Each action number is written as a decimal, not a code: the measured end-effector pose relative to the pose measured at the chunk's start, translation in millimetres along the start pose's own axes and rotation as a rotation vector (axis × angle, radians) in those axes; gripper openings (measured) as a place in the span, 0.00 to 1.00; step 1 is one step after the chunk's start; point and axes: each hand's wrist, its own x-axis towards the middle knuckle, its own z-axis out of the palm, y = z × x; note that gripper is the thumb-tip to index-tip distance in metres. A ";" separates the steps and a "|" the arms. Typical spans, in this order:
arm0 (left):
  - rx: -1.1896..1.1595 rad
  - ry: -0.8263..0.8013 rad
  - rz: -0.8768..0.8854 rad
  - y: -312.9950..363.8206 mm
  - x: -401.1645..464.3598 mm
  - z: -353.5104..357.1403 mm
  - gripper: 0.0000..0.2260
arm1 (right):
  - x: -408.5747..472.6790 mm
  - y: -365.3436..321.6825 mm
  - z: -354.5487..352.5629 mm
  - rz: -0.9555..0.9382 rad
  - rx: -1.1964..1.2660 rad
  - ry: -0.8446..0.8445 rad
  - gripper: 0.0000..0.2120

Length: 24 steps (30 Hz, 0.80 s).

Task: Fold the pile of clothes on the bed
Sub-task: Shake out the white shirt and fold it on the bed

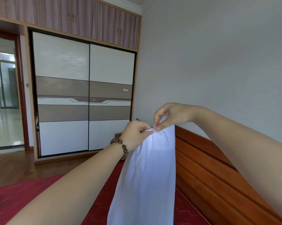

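Both arms are extended forward at chest level over the bed (pixel 15 197), which is covered by a dark red spread with a faint hexagonal pattern.

Left hand (pixel 134 135): fingers curled, thumb and forefinger pinching the top edge of a white garment (pixel 146 176). A bracelet of brown wooden beads (pixel 120 146) circles this wrist.

Right hand (pixel 171 115): raised slightly higher than the left, fingers curled downward, thumb and fingertips pinching the same top edge, with a small bunch of fabric gathered inside the grip. The two hands sit just beside each other — nearly touching at the pinch points.

The white garment hangs straight down from both hands as a long, narrow panel, lengthwise creases running through it. Its lower end leaves the picture at the bottom edge, so whether it touches the bed cannot be determined. What kind of garment it is cannot be told.

Surroundings: a wooden headboard (pixel 210 168) with horizontal slats runs along the right side of the bed, against a plain pale wall (pixel 218 62). Across the room stands a wardrobe (pixel 85 95) with two sliding doors in white and brown bands, and a row of upper cabinets (pixel 72 13) in striped wood finish above it. To the far left, an open doorway (pixel 3 95) shows a glossy floor in the next room — details beyond are blurred.
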 end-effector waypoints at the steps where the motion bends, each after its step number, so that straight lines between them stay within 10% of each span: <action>1: 0.008 -0.025 0.000 2.1 0.6 3.3 0.04 | 5.0 -0.9 -0.9 0.019 -0.072 -0.039 0.07; 9: 0.005 -0.056 0.060 9.8 0.2 -0.7 0.02 | 18.1 -3.1 -0.2 0.173 -0.249 -0.316 0.13; 24: 0.286 -0.246 -0.167 -29.6 -36.8 -27.7 0.11 | 27.8 5.6 -9.0 0.026 -0.354 0.058 0.10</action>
